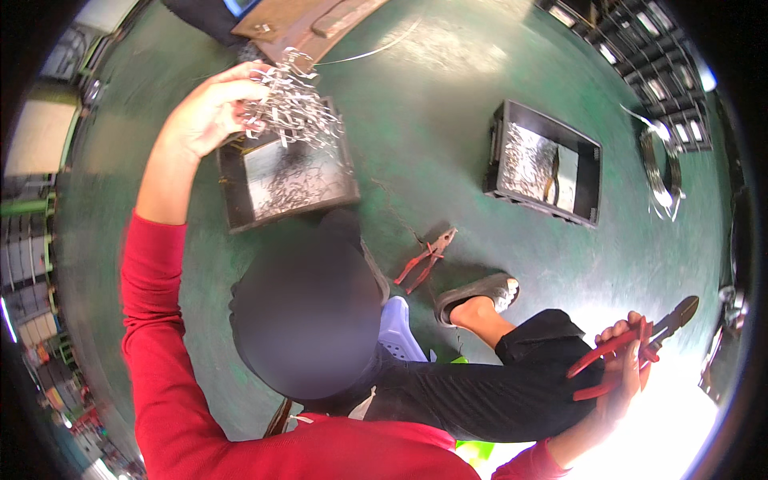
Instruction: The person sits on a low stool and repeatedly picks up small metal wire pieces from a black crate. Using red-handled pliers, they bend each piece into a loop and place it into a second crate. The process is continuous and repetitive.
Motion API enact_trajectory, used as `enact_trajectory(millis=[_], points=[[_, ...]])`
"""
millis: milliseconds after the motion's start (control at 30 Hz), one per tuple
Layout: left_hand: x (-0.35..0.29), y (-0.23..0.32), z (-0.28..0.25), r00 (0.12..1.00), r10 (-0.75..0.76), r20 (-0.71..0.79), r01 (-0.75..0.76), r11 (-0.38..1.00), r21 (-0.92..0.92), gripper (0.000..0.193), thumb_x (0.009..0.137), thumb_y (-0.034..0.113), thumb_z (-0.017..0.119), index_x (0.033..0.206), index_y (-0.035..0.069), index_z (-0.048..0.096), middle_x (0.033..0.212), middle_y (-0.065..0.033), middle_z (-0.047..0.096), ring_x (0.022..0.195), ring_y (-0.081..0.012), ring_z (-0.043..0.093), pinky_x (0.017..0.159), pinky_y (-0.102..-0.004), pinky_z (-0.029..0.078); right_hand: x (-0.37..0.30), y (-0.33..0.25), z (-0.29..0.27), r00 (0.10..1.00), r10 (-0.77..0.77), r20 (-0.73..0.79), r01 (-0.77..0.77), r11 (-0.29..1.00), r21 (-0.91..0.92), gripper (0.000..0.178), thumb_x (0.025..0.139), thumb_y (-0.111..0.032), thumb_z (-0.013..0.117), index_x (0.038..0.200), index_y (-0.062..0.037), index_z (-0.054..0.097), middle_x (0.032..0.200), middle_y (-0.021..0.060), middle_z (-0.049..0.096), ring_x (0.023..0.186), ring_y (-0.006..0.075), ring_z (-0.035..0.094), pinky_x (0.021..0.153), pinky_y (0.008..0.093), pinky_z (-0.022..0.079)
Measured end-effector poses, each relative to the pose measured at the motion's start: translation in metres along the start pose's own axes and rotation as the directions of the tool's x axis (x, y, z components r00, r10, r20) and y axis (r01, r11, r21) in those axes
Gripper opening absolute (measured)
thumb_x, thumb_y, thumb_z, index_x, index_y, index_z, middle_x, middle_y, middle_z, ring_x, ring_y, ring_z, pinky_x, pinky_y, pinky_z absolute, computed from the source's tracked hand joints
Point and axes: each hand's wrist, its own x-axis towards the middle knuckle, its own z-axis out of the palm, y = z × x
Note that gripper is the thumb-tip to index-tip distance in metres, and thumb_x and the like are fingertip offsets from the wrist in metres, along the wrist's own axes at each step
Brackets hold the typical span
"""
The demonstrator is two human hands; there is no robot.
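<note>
My left hand point(210, 112) is raised at the upper left, its fingers closed on a loose bunch of thin, shiny metal strips point(296, 108). Beneath the bunch is a black crate point(346, 200) with a pale bottom and many more small strips scattered in it. At the lower right, beside my black-trousered leg, my right hand point(628, 372) grips red-handled pliers point(670, 322). Their dark jaws point up and to the right, away from the palm. Strong glare washes out part of this hand and forearm.
Another red-handled pair of pliers point(429, 258) lies on the green floor point(408, 176). A second black crate point(588, 184) holds metal strips and a dark tool. A wire coil point(658, 172) lies by stacked black crates point(640, 48). A dark rounded shape point(308, 312) blocks the lower middle.
</note>
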Motion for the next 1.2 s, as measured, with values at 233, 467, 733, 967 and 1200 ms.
enact_trajectory(millis=[233, 467, 733, 967, 1200], points=[[0.133, -0.121, 0.114, 0.99, -0.09, 0.105, 0.082, 0.994, 0.076, 0.037, 0.085, 0.013, 0.066, 0.119, 0.002, 0.057, 0.104, -0.0051, 0.06, 0.091, -0.0145, 0.061, 0.067, -0.0283, 0.055, 0.001, -0.007, 0.011, 0.992, 0.032, -0.123, -0.038, 0.998, -0.043, 0.046, 0.092, -0.023, 0.063, 0.124, 0.0052, 0.048, 0.098, 0.0143, 0.059, 0.09, 0.0261, 0.059, 0.084, 0.0415, 0.047], [0.194, -0.219, 0.146, 0.993, 0.005, 0.117, -0.086, 0.71, 0.698, 0.069, 0.076, 0.033, 0.079, 0.133, 0.008, 0.049, 0.139, -0.0176, 0.049, 0.12, -0.0353, 0.053, 0.098, -0.0421, 0.046, 0.006, -0.016, 0.024, 0.985, 0.103, -0.138, -0.115, 0.99, -0.078, 0.047, 0.092, -0.025, 0.063, 0.124, 0.0052, 0.046, 0.098, 0.0139, 0.057, 0.09, 0.0256, 0.058, 0.082, 0.0406, 0.047], [0.097, -0.271, 0.104, 0.926, 0.136, 0.351, -0.336, -0.122, 0.934, 0.056, 0.08, 0.052, 0.064, 0.119, 0.013, 0.06, 0.137, -0.01, 0.047, 0.135, -0.034, 0.034, 0.097, -0.0775, 0.021, 0.003, -0.014, 0.016, 0.991, 0.095, -0.092, -0.104, 0.99, -0.099, 0.054, 0.091, -0.032, 0.065, 0.125, 0.0031, 0.043, 0.096, 0.011, 0.051, 0.086, 0.0216, 0.053, 0.079, 0.0396, 0.046], [0.077, -0.291, 0.027, 0.953, -0.038, 0.3, -0.298, -0.278, 0.913, 0.031, 0.077, 0.035, 0.072, 0.097, 0.011, 0.066, 0.123, -0.0063, 0.054, 0.134, -0.028, 0.037, 0.105, -0.0688, 0.025, 0.015, -0.034, -0.04, 0.995, -0.103, 0.008, 0.103, 0.995, -0.014, 0.053, 0.094, -0.03, 0.06, 0.131, 0.0025, 0.041, 0.104, 0.0106, 0.052, 0.092, 0.0194, 0.054, 0.084, 0.0374, 0.046], [0.034, -0.27, -0.011, 0.968, 0.196, 0.156, -0.129, -0.146, 0.981, 0.036, 0.085, 0.028, 0.067, 0.116, 0.013, 0.059, 0.132, -0.0073, 0.049, 0.137, -0.0273, 0.033, 0.105, -0.065, 0.026, 0.093, 0.06, -0.085, 0.995, 0.062, -0.08, -0.065, 0.997, -0.035, 0.034, 0.095, -0.027, 0.06, 0.122, -0.0073, 0.051, 0.089, 0.0024, 0.059, 0.078, 0.0129, 0.059, 0.072, 0.0289, 0.049]])
